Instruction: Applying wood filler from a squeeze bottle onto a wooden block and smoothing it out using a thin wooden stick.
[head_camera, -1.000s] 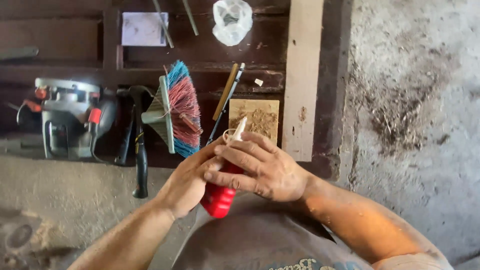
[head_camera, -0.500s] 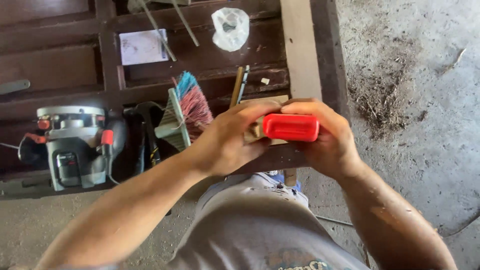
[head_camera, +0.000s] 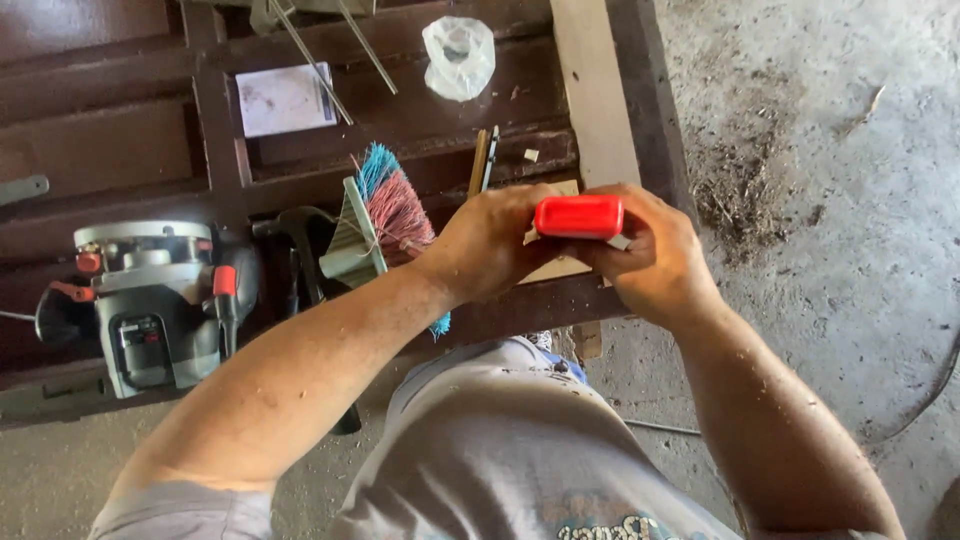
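Both hands, the left hand (head_camera: 490, 245) and right hand (head_camera: 655, 255), hold a red block (head_camera: 579, 216) level above the counter's (head_camera: 420, 110) near edge, fingers pinching its ends; the brush (head_camera: 385, 225) lies untouched to its left.

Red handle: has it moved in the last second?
Yes. The red handle has risen from below the brush to level with it, turned horizontal, held by both hands.
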